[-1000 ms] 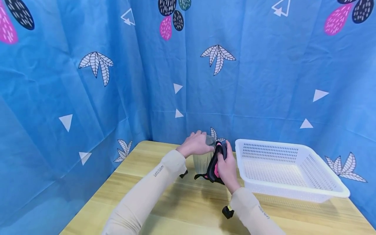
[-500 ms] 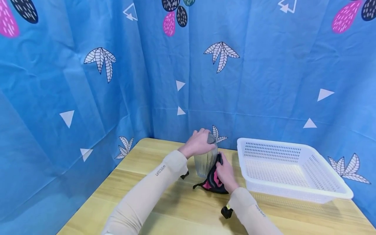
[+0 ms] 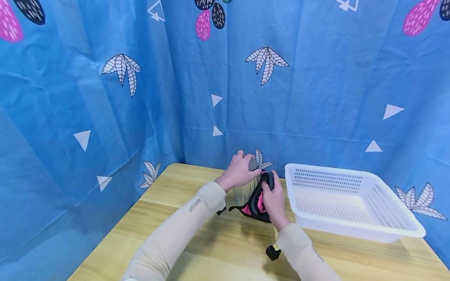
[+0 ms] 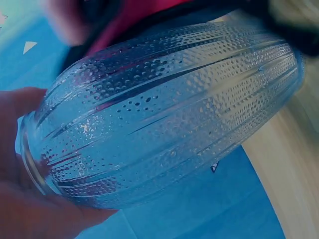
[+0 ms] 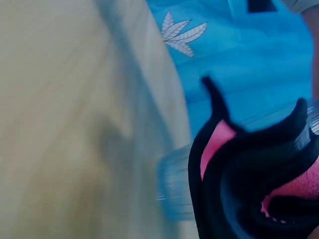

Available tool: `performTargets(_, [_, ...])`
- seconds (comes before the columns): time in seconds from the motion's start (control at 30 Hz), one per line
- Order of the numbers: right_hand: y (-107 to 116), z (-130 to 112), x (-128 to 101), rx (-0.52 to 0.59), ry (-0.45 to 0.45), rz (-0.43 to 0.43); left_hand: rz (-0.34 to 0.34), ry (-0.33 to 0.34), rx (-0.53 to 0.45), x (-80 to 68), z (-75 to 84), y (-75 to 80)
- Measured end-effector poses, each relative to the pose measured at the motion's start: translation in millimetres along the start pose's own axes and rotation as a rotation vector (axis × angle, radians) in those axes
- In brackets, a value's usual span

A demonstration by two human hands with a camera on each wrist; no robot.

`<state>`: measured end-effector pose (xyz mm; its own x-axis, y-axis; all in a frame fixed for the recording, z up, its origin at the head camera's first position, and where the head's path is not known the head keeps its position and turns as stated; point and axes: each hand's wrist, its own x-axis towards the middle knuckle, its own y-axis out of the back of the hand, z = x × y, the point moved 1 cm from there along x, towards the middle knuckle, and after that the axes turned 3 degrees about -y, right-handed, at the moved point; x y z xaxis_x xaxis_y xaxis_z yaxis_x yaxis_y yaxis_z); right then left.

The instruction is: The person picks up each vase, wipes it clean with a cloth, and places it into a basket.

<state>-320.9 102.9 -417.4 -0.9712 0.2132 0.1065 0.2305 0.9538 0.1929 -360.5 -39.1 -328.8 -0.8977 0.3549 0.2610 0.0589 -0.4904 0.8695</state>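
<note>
Left hand [image 3: 240, 171] grips glass [image 4: 164, 114] rim; right hand [image 3: 273, 199] presses cloth [image 3: 256, 201] against it

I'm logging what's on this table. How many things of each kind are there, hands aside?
Glass: 1
Black-and-pink cloth: 1
White basket: 1
Small black clip-like item: 1
Total: 4

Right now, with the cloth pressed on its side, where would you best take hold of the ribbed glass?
Probably at the rim, from above. The ribbed glass stands upright on the table; the left hand already grips it at the top, where the body narrows. The right hand presses the black and pink cloth on the basket-facing side, so that side is taken.
</note>
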Motion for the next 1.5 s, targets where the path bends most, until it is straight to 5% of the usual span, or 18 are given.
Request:
performTargets(0.23, [2, -32, -6, -0.049, 0.313, 0.100, -0.021, -0.007, 0.065, 4.2, 0.6, 2.8])
performTargets(0.37, [-4, -30, -3, -0.118, 0.370, 0.130, -0.056, -0.038, 0.027, 6.1, 2.2, 1.7])
performTargets(0.5, [-6, -15, 4, -0.144, 0.232, 0.102, -0.053, -0.058, 0.025, 5.5, 1.0, -0.6])
performTargets(0.67, [-11, 17, 10, -0.190, -0.009, -0.076, -0.020, -0.074, 0.019, 2.4, -3.8, -2.7])
performTargets(0.87, [-13, 41, 11, -0.197, -0.111, -0.172, 0.009, -0.055, 0.000, -0.3, -7.0, -7.5])
performTargets(1.0, [-6, 35, 9, 0.026, -0.149, -0.163, 0.026, -0.047, 0.002, 1.3, -6.9, -7.8])
performTargets(1.23, [5, 24, 0, 0.775, -0.267, -0.094, 0.028, -0.068, 0.031, 4.8, -7.7, -8.2])
performTargets(1.37, [6, 24, -4, 0.932, -0.307, -0.028, 0.014, -0.069, 0.031, 5.4, -8.8, -8.7])
performTargets(1.5, [4, 26, -6, 1.078, -0.325, -0.063, 0.007, -0.069, 0.024, 5.5, -10.9, -8.8])
